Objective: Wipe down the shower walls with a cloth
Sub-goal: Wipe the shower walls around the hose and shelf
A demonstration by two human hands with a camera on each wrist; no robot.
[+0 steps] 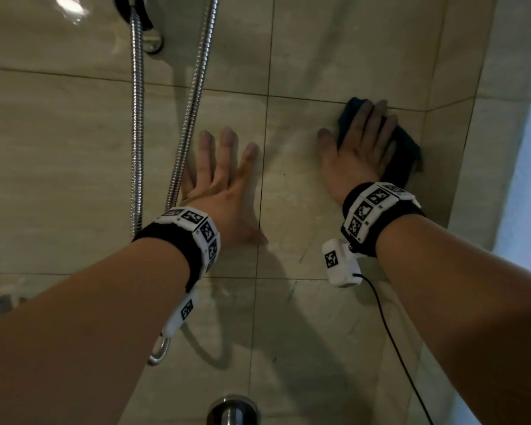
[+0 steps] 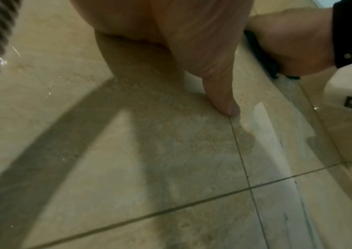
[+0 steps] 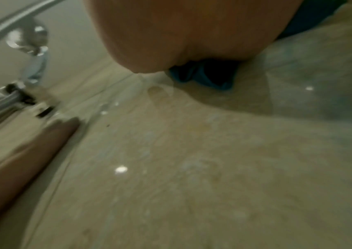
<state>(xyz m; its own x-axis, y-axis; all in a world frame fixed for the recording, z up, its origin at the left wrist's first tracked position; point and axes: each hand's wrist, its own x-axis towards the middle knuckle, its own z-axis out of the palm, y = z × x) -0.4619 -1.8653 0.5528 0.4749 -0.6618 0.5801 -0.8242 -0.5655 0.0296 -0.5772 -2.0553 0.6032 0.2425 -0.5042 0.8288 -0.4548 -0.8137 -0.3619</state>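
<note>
A dark blue cloth [image 1: 406, 151] lies flat against the beige tiled shower wall [image 1: 304, 56], near the right corner. My right hand [image 1: 362, 139] presses it to the tile with straight, spread fingers. In the right wrist view the cloth [image 3: 203, 75] bunches under my palm [image 3: 181, 33]. My left hand [image 1: 224, 176] rests flat on the wall [image 2: 128, 168] to the left, fingers spread, holding nothing. Its thumb [image 2: 220, 94] touches a grout line in the left wrist view, where the cloth [image 2: 262, 55] also shows under the right hand.
A looped metal shower hose [image 1: 137, 133] hangs down the wall just left of my left hand. A chrome fitting [image 1: 233, 409] sticks out at the bottom centre. The wall corner [image 1: 469, 118] runs close to the cloth's right side.
</note>
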